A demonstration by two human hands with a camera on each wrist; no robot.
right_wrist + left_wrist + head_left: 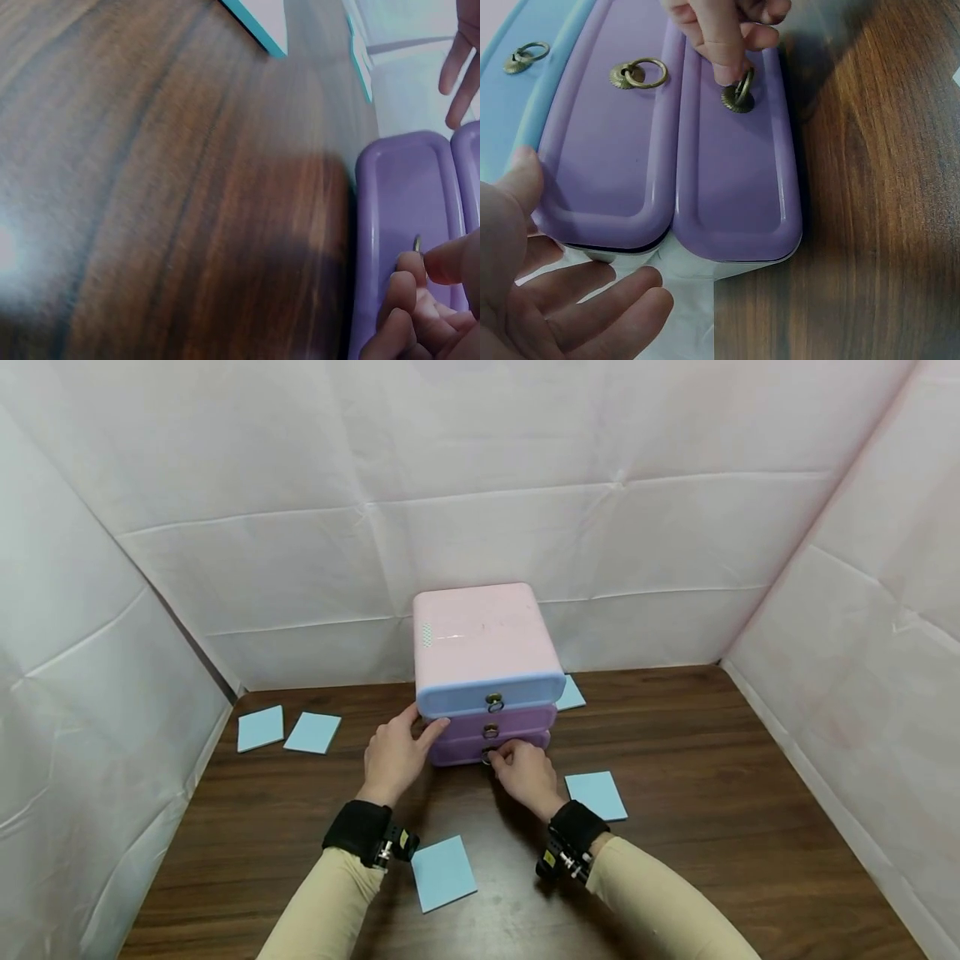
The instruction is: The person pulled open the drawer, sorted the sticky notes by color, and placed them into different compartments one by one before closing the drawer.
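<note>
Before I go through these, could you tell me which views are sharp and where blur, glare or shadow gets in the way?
Head view: sharp, evenly lit, soft shadows under the hands, walls bowed by the wide lens. Left wrist view: crisp on the bottom drawer and its ring pull; left hand slightly soft. Right wrist view: table smeared and out of focus, a pale glare patch at left, dark shadow beside the drawer; right hand blurred.

A dark wooden table point(712, 860) carries a three-drawer box point(483, 672) near its back edge, with five blue paper squares point(442, 872) scattered around.
</note>
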